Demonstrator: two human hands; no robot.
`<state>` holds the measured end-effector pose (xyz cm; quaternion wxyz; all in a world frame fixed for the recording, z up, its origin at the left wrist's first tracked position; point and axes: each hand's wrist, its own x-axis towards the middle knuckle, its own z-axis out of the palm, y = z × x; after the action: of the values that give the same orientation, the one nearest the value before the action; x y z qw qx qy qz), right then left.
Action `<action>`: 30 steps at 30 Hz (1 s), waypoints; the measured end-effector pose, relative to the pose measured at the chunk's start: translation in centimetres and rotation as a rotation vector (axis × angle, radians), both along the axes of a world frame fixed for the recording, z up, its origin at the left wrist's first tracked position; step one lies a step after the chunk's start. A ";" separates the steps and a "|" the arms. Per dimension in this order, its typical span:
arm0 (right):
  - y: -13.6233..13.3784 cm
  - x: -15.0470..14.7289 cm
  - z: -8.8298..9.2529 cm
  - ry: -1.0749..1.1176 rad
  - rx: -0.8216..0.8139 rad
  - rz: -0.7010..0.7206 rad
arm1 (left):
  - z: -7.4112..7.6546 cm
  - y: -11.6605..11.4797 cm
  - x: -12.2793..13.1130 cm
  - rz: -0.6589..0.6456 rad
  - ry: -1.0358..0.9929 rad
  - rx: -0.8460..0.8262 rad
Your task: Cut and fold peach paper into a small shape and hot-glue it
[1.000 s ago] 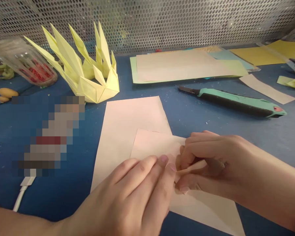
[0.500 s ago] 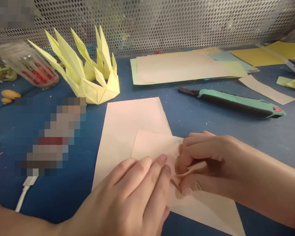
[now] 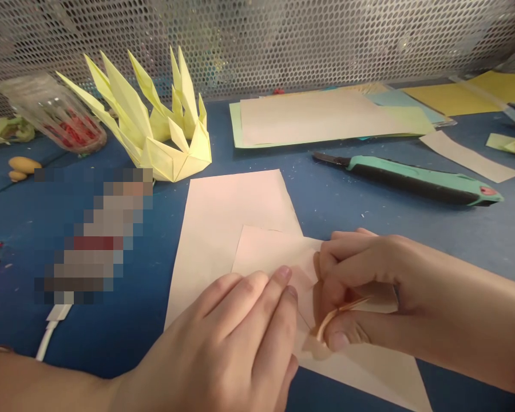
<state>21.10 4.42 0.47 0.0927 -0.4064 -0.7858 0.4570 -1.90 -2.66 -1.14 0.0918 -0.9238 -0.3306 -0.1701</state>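
My left hand (image 3: 236, 337) lies flat on a pale pink sheet of paper (image 3: 278, 240), its fingers stretched out and close together. Between the thumb and fingers of my right hand (image 3: 360, 286) is a thin, curled bit of pale paper (image 3: 332, 320), lifted above the sheet. Whether this bit is loose or a flap of the sheet I cannot tell. Another pale pink sheet (image 3: 236, 200) lies beneath, reaching out behind and to the left. Behind my right hand, a teal and black utility knife (image 3: 424, 180) rests on the blue table.
A yellow folded-paper crown (image 3: 175, 157) stands at the back left beside a tilted clear jar (image 3: 68, 123) with red bits inside. Stacked paper sheets (image 3: 317, 120) lie along the metal mesh (image 3: 257, 46). A blurred-out object with a white cable (image 3: 47, 335) is on the left.
My right hand has pulled the bit of paper slightly to the right and rolled it, so its curled edge now stands up. My left hand stays pressed in place.
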 end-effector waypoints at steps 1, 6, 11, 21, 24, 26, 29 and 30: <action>-0.2 -0.1 0.1 -0.016 -0.004 -0.026 | 0.1 0.1 0.0 -0.010 0.002 0.005; -1.0 -0.7 0.7 -0.130 0.016 -0.134 | -0.1 0.4 0.0 -0.018 -0.001 0.008; -1.2 -1.1 1.1 -0.187 -0.006 -0.181 | -0.6 0.2 -0.2 -0.040 -0.002 0.027; -0.9 -1.2 0.5 -0.145 -0.033 -0.194 | -1.5 -0.3 -0.6 -0.013 0.016 -0.045; -1.1 -1.1 0.0 -0.075 -0.060 -0.228 | -1.8 -0.7 -0.8 0.042 -0.017 -0.102; -1.2 -1.1 -0.2 -0.058 -0.077 -0.254 | -1.8 -0.8 -0.7 0.048 -0.020 -0.083; -1.2 -1.1 -0.3 -0.035 -0.093 -0.260 | -1.7 -0.7 -0.3 0.017 0.009 -0.027; -1.2 -1.1 -0.3 -0.030 -0.098 -0.260 | -1.6 -0.7 -0.1 0.019 0.010 -0.014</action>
<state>19.98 3.20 0.16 0.1192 -0.5157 -0.7045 0.4728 -2.03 -3.33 -2.78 0.0886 -0.9220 -0.3400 -0.1626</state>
